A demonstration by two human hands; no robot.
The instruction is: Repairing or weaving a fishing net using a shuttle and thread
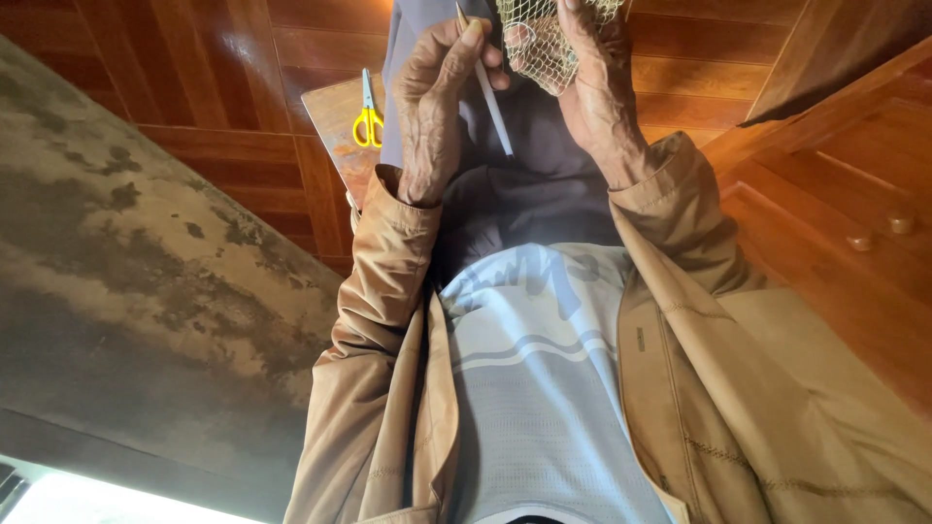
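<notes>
Left hand [432, 97] – I see it pinching a thin white stick [490, 97], long axis slanting down toward the body | right hand [592, 78] – clenched on tan netting [549, 44] at top edge | stick's upper end just beside the netting, my left nearer | yellow scissors [367, 121] lie apart on a board.

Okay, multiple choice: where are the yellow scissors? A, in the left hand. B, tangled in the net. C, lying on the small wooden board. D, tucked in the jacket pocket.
C: the scissors lie flat on the board, apart from both hands; the left hand holds a thin white stick and the right hand grips the net.
</notes>
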